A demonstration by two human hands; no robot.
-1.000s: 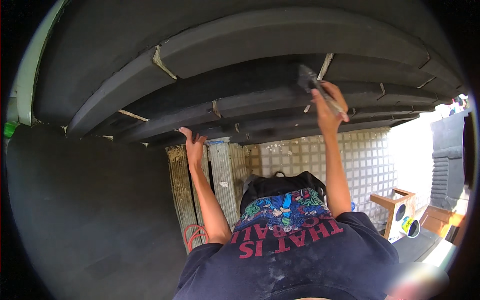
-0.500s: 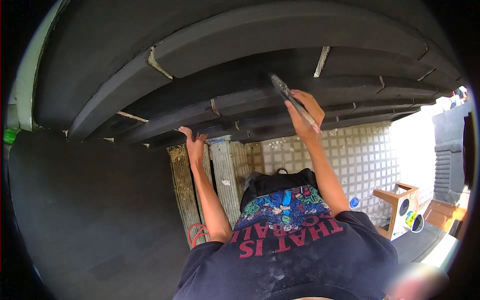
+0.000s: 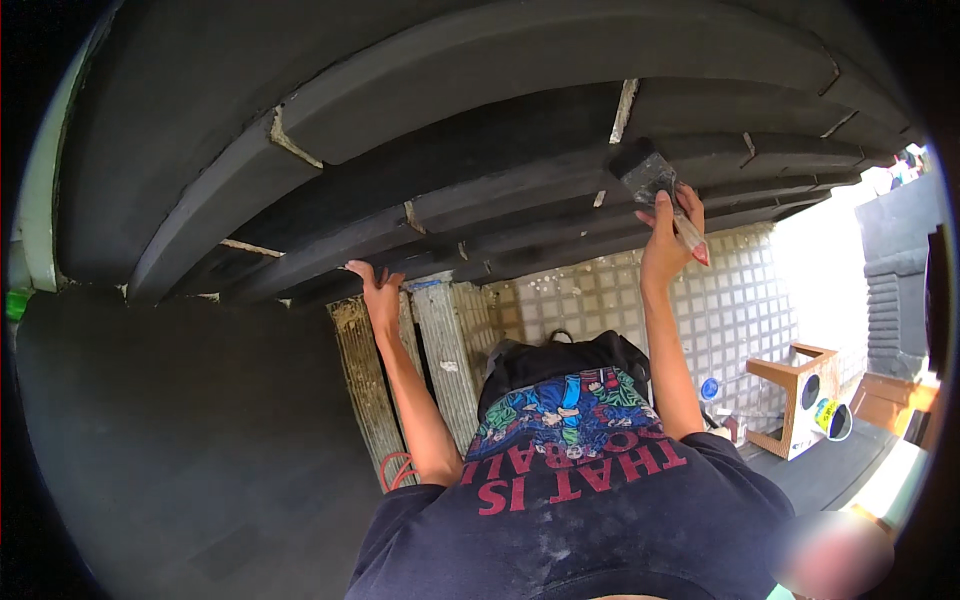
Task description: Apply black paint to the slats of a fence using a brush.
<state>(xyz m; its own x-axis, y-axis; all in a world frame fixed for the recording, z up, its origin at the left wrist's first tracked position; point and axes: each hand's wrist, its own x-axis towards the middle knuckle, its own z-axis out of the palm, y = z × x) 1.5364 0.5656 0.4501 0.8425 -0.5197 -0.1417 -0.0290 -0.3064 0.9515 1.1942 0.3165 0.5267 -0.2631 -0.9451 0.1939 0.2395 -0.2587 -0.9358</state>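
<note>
My right hand is closed around the handle of a wide flat paintbrush. The brush has a dark, paint-smeared head and a red tip at the handle's end. Its dark bristles lie against or just in front of a stepped dark-grey ledge; contact cannot be told. On the left, my left hand rests at the lowest edge of the dark ledges, thumb and fingers spread, holding no tool. Short pale unpainted strips cross the ledges at intervals.
Ribbed, paint-spattered planks stand below my left hand, with an orange cord beside them. A dark panel fills the left. At right, a brown stool bears a paint-marked tub on the tiled floor.
My right hand has moved right with the paintbrush, which has turned so its broad face shows. My left hand keeps its place at the ledge edge.
</note>
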